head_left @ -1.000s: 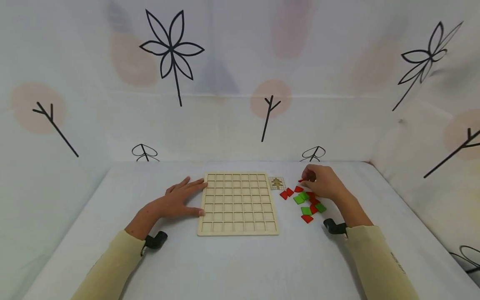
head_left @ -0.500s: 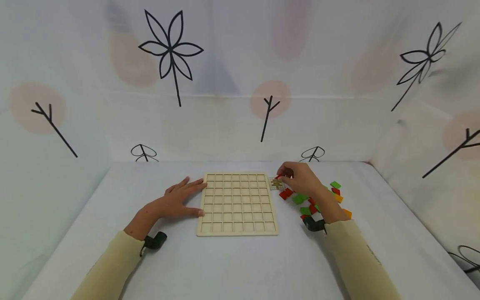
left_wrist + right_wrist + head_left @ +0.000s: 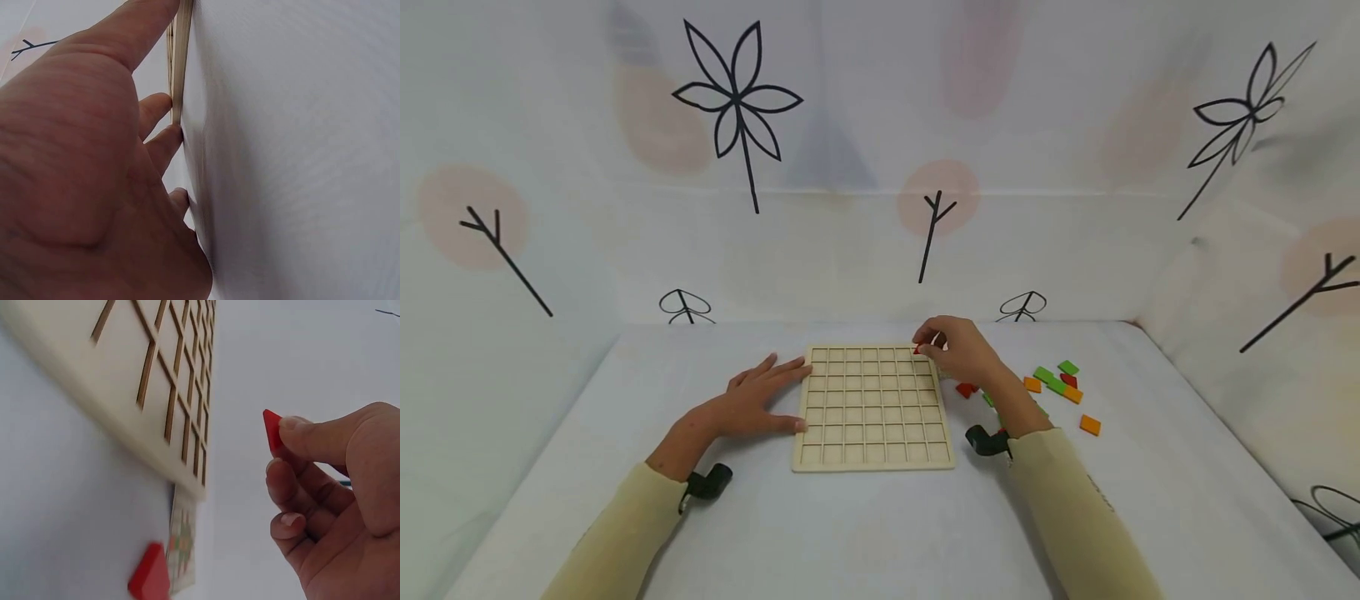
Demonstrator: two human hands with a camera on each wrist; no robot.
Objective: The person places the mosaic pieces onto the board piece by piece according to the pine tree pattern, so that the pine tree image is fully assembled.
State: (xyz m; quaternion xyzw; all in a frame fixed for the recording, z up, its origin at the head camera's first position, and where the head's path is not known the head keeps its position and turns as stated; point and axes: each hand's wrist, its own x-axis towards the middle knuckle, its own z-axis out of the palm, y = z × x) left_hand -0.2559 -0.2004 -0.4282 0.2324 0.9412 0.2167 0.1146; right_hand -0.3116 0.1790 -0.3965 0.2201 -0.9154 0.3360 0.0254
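A pale wooden grid board of square cells lies flat on the white table. My left hand rests along the board's left edge, fingers spread; in the left wrist view the fingertips touch the board's side. Over the board's far right corner, my right hand pinches a small red tile between thumb and fingers. The right wrist view shows the tile with a pointed tip. Beside the board's right edge lies a small pattern card, mostly hidden by my right hand in the head view.
Right of the board are loose red tiles, partly behind my right forearm. Farther right lie green tiles, orange tiles and another red tile. A patterned cloth wall rises behind the table.
My right hand has moved left from the tile pile, past the card, to the board's far right corner, carrying the red tile. My left hand has stayed at the board's left edge.
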